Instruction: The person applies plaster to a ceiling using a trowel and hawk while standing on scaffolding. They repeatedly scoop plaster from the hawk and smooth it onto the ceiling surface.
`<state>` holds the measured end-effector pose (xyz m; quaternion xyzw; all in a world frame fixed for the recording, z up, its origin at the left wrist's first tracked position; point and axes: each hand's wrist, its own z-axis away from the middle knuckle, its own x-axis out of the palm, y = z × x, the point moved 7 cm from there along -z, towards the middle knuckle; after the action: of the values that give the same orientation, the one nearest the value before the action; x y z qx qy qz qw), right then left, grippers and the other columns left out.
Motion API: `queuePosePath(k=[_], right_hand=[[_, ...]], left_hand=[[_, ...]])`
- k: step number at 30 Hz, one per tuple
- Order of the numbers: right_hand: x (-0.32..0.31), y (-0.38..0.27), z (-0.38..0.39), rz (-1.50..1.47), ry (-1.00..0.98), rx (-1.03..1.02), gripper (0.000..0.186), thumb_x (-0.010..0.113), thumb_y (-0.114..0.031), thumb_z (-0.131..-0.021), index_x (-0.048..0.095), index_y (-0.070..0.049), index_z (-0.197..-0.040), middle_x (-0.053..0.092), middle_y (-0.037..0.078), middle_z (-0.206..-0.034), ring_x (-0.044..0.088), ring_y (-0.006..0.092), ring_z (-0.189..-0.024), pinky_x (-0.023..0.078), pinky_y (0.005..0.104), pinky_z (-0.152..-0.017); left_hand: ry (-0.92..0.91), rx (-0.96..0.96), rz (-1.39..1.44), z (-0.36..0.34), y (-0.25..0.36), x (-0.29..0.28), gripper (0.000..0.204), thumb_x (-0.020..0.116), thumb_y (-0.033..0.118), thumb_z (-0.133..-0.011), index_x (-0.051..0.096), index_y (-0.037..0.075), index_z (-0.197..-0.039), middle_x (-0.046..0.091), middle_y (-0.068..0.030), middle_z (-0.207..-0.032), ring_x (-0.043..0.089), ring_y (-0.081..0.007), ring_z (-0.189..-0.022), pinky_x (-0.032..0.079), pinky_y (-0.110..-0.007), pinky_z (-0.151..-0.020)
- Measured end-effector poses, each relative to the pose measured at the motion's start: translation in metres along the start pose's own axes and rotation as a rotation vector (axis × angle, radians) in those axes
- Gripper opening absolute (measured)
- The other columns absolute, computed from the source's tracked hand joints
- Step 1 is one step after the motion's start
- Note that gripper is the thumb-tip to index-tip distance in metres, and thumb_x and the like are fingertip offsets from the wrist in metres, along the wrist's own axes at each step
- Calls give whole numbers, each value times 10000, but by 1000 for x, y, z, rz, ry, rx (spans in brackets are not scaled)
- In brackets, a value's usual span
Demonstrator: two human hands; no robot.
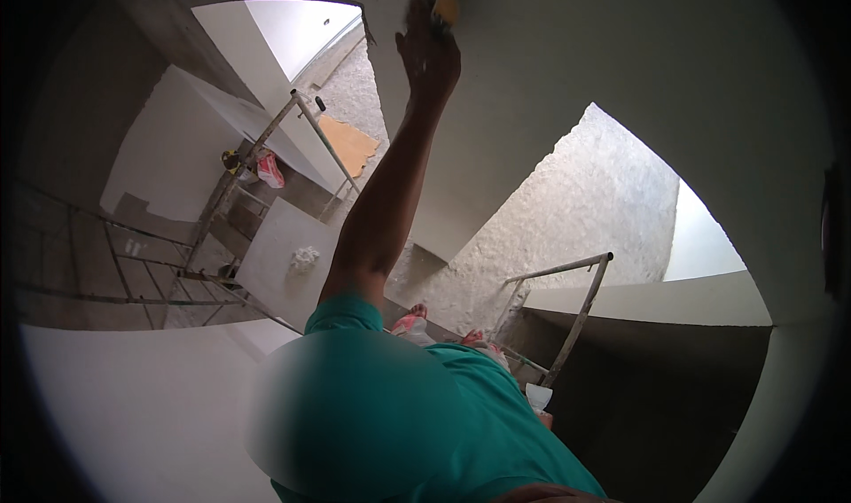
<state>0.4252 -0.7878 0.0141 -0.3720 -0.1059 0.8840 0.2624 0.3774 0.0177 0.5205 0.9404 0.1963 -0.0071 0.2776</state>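
My left arm reaches up and away from the green sleeve, and my left hand (432,67) is closed round a tool with a yellow part (445,7). The tool's far end is blurred, so its exact kind does not show. It is up close to the smooth grey plastered surface (523,69). Low by my right side, part of my right hand (545,421) shows beneath a white, flat, blade-like piece (538,397) that it seems to grip. Most of its fingers are hidden by my shirt.
Metal scaffold rails stand at left (328,140) and right (581,312). A pale board (284,250) carries a white lump (304,258). A red-and-white bag (269,170) sits behind it. My feet (417,311) show below, near a rough whitish wall (585,193) and a dark recess (647,388).
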Motion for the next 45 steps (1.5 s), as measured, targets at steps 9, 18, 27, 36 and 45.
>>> queuePosePath(k=[9, 18, 27, 36, 45], right_hand=[[-11, -86, 62, -37, -10, -45, 133, 634, -82, -658, 549, -38, -566, 528, 59, -491, 507, 164, -385, 358, 323, -361], [-18, -55, 55, 11, -20, -69, 100, 600, -55, -658, 540, -29, -583, 518, 58, -482, 506, 167, -382, 364, 328, -360], [-13, -32, 6, 130, -85, -260, 142, 612, -92, -686, 540, -28, -581, 510, 61, -476, 465, 172, -342, 334, 351, -327], [-30, -64, 32, 56, -22, -33, 127, 627, -112, -679, 561, -45, -594, 517, 57, -483, 480, 164, -366, 350, 342, -342], [-31, -60, 56, 164, 3, 44, 278, 688, -213, -653, 618, 53, -692, 609, 58, -615, 544, 109, -595, 427, 367, -539]], left_hand=[[-24, -139, -98, -102, -136, -60, 325, 551, 89, -749, 520, 29, -1067, 606, -145, -853, 601, -290, -728, 480, -375, -656], [-123, -210, 62, -71, -86, -25, 203, 562, 160, -758, 595, 39, -917, 613, -131, -718, 587, -273, -642, 482, -366, -622], [158, 89, -288, 43, 83, 13, 588, 520, 69, -736, 396, 51, -1310, 639, -184, -940, 627, -359, -817, 501, -423, -774], [-86, -235, 94, -11, -51, -43, 180, 577, 99, -725, 532, 14, -877, 597, -175, -747, 599, -341, -681, 471, -408, -634], [-72, -185, 41, -93, -139, -34, 160, 557, 159, -781, 535, 14, -844, 573, -107, -632, 557, -202, -531, 446, -345, -521]])
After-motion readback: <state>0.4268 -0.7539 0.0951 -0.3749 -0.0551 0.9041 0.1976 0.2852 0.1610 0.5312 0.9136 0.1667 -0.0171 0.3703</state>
